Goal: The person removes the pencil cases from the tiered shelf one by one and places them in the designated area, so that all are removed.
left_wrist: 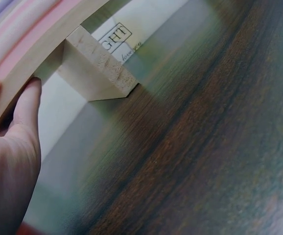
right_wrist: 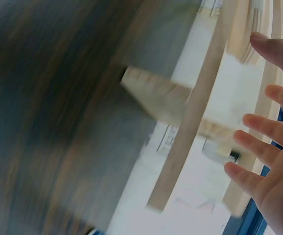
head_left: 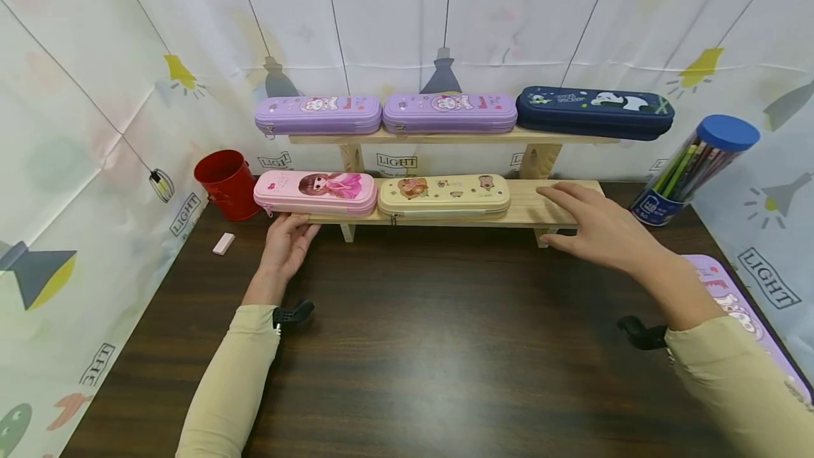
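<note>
Two tiers of a pale wooden shelf [head_left: 528,205] hold zippered pencil cases. My left hand [head_left: 287,242] grips the left end of the lower board, just under a pink pencil case [head_left: 316,191] with a doll picture. In the left wrist view the thumb [left_wrist: 29,105] lies against the board's underside. Beside the pink case sits a cream pencil case [head_left: 444,196] with bear pictures. My right hand [head_left: 598,228] hovers with fingers spread near the lower board's right end, holding nothing. On the upper tier are two purple pencil cases [head_left: 318,115] and a navy panda pencil case [head_left: 594,112].
A red bucket [head_left: 227,186] and a small pale pink eraser [head_left: 223,244] are at the left on the dark table [head_left: 432,345]. At the right, a blue-lidded tub of pencils [head_left: 693,169] leans, and a flat purple case [head_left: 731,295] lies partly behind the right arm.
</note>
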Demonstrator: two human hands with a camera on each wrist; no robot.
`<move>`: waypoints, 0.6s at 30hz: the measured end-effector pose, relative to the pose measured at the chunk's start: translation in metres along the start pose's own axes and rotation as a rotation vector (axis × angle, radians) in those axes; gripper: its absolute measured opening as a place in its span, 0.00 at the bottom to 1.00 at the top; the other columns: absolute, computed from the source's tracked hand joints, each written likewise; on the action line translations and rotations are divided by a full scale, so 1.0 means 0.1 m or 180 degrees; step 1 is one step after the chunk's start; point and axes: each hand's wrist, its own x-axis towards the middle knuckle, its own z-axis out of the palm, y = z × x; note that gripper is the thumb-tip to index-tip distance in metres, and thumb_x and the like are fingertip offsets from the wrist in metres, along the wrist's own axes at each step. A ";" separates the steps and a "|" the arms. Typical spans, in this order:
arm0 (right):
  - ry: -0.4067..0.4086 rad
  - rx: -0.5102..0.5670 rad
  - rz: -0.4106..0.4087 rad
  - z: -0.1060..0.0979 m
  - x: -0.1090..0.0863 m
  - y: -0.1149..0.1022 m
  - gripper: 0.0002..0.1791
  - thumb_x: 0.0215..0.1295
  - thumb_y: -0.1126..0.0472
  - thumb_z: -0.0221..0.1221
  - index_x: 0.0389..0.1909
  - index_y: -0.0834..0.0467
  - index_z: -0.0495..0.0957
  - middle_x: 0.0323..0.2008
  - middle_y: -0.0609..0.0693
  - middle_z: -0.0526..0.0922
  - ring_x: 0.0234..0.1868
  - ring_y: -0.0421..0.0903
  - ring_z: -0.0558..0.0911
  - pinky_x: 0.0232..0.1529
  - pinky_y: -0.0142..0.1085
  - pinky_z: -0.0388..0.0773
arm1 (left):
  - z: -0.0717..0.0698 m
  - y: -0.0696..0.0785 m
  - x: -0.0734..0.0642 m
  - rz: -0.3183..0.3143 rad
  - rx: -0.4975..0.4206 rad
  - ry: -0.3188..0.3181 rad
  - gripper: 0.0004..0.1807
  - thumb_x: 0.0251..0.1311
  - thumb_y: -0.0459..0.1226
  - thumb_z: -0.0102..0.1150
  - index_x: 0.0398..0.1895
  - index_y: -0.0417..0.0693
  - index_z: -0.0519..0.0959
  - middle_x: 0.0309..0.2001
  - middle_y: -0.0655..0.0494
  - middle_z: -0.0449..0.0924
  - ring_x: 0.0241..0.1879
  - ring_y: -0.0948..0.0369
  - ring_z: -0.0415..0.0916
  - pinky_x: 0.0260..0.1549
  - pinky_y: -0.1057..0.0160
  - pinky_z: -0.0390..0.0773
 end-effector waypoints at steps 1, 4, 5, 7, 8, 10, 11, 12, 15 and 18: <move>0.0031 0.0001 -0.0060 0.01 0.04 -0.03 0.46 0.58 0.42 0.68 0.74 0.51 0.62 0.70 0.62 0.66 0.69 0.64 0.66 0.63 0.66 0.69 | 0.00 0.00 0.00 0.0001 -0.0009 0.0008 0.34 0.71 0.22 0.36 0.78 0.48 0.51 0.78 0.48 0.52 0.76 0.51 0.55 0.60 0.60 0.75; 0.0134 0.0044 -0.0237 0.02 0.15 -0.14 0.45 0.56 0.46 0.70 0.73 0.51 0.63 0.70 0.61 0.67 0.69 0.64 0.67 0.65 0.64 0.68 | 0.00 0.00 0.00 0.0000 -0.0033 0.0012 0.34 0.71 0.23 0.36 0.78 0.49 0.50 0.78 0.48 0.52 0.76 0.51 0.55 0.60 0.60 0.75; 0.0169 0.0061 -0.0310 0.03 0.20 -0.18 0.45 0.55 0.46 0.71 0.73 0.52 0.64 0.69 0.61 0.68 0.68 0.64 0.68 0.66 0.63 0.68 | 0.00 0.00 0.00 -0.0001 -0.0035 0.0014 0.34 0.72 0.23 0.36 0.78 0.49 0.50 0.78 0.48 0.52 0.76 0.51 0.55 0.60 0.60 0.75; 0.0227 0.0087 -0.0446 0.04 0.28 -0.26 0.45 0.54 0.47 0.71 0.72 0.52 0.65 0.68 0.61 0.69 0.68 0.63 0.69 0.67 0.62 0.67 | -0.01 0.00 0.00 0.0005 -0.0034 0.0022 0.33 0.72 0.23 0.36 0.78 0.49 0.51 0.78 0.48 0.53 0.75 0.51 0.56 0.60 0.60 0.75; 0.0255 0.0097 -0.0513 0.05 0.32 -0.30 0.45 0.54 0.48 0.72 0.72 0.53 0.65 0.68 0.61 0.69 0.67 0.63 0.70 0.67 0.62 0.67 | -0.01 0.00 -0.01 0.0010 -0.0035 0.0026 0.33 0.72 0.23 0.36 0.78 0.49 0.51 0.78 0.47 0.53 0.75 0.51 0.56 0.61 0.59 0.75; 0.0307 0.0088 -0.0645 0.05 0.40 -0.37 0.45 0.53 0.48 0.72 0.72 0.52 0.66 0.68 0.61 0.70 0.67 0.63 0.70 0.67 0.61 0.68 | -0.01 0.00 -0.01 0.0022 -0.0031 0.0044 0.33 0.72 0.23 0.37 0.78 0.49 0.52 0.77 0.47 0.54 0.75 0.51 0.57 0.61 0.59 0.75; 0.0325 0.0084 -0.0697 0.06 0.44 -0.41 0.44 0.54 0.48 0.72 0.72 0.52 0.66 0.68 0.61 0.70 0.67 0.63 0.70 0.67 0.61 0.68 | -0.01 0.00 0.00 0.0023 -0.0037 0.0041 0.33 0.72 0.23 0.37 0.78 0.49 0.52 0.77 0.47 0.54 0.75 0.51 0.57 0.61 0.59 0.74; 0.0339 0.0066 -0.0740 0.06 0.48 -0.44 0.44 0.54 0.48 0.72 0.72 0.51 0.66 0.67 0.61 0.70 0.67 0.63 0.70 0.67 0.61 0.68 | -0.01 0.00 0.00 0.0026 -0.0034 0.0044 0.33 0.71 0.23 0.37 0.78 0.48 0.52 0.77 0.47 0.54 0.75 0.51 0.57 0.62 0.59 0.74; 0.0327 0.0038 -0.0816 0.08 0.60 -0.54 0.44 0.55 0.47 0.71 0.72 0.50 0.65 0.68 0.62 0.69 0.67 0.63 0.70 0.68 0.61 0.67 | -0.01 0.00 0.01 0.0021 -0.0041 0.0034 0.34 0.71 0.22 0.38 0.78 0.48 0.52 0.78 0.47 0.53 0.75 0.51 0.57 0.63 0.58 0.73; 0.0226 0.0051 -0.0843 0.11 0.71 -0.65 0.44 0.56 0.46 0.70 0.73 0.49 0.64 0.70 0.61 0.67 0.70 0.62 0.68 0.70 0.61 0.64 | -0.01 -0.01 0.02 0.0029 -0.0032 0.0052 0.33 0.71 0.22 0.37 0.78 0.49 0.52 0.77 0.47 0.54 0.74 0.51 0.58 0.61 0.58 0.74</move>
